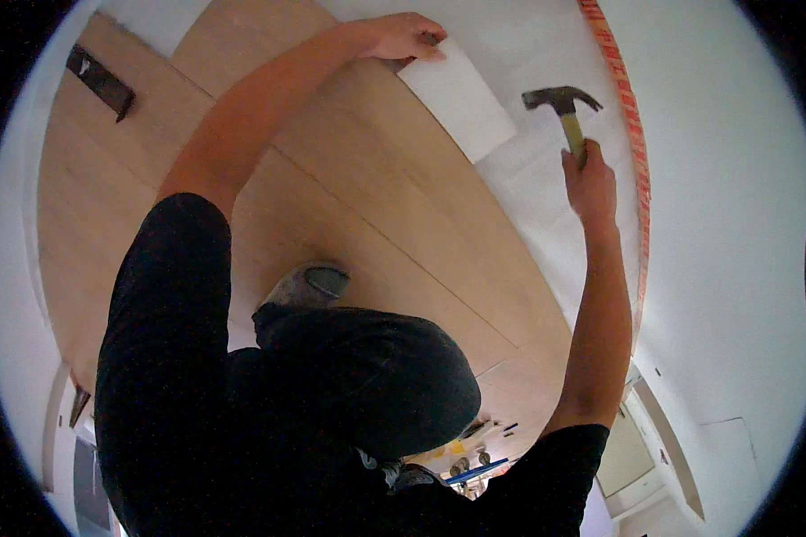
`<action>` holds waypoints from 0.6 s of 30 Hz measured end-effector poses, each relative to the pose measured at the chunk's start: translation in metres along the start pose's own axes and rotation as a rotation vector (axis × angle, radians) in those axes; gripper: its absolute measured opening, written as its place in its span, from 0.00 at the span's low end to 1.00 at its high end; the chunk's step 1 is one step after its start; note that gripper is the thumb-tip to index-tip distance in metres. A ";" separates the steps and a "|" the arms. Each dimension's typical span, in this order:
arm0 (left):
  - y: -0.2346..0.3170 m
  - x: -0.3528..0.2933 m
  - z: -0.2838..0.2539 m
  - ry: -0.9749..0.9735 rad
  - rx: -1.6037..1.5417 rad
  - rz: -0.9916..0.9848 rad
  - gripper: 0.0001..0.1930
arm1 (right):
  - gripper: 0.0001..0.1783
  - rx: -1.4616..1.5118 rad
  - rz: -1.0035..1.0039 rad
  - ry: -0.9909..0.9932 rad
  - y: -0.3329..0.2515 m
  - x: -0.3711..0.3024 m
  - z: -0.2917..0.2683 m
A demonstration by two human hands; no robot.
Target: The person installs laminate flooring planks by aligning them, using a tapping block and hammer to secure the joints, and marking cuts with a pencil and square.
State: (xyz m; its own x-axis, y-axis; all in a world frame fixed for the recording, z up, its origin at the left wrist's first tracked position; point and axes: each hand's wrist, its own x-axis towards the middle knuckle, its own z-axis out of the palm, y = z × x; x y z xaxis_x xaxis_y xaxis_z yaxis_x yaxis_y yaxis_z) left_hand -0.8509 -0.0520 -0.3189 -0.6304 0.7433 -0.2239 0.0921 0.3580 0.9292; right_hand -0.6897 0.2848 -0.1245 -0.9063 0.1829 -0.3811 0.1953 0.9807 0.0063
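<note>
Bare hands are working with a hammer (571,130) and a white block (461,103) at the edge of wood-toned floorboards (394,170)

The left hand (407,38) is clasping the block's far end, the long axis running along the boards' edge; the right hand (591,186) is clamping round the hammer's handle, holding its head apart, to the block's right

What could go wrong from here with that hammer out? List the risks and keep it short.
1. A stray blow from the claw hammer, held in the right hand, might catch the left hand at the upper end of the white block.
2. The block might shift if struck, since only that end has a hand on it.
3. A missed blow could chip the wood-look floorboards along their exposed edge.
</note>
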 end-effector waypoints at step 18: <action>0.021 0.031 0.014 -0.051 0.067 0.008 0.29 | 0.27 -0.037 -0.197 -0.082 0.039 0.074 0.035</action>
State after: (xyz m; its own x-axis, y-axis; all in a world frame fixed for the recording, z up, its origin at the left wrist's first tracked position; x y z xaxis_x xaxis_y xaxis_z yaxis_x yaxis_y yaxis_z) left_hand -0.8578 -0.0140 -0.3100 -0.5894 0.7736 -0.2327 0.1494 0.3875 0.9097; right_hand -0.7360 0.3339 -0.1846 -0.8917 -0.0168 -0.4524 0.0025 0.9991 -0.0421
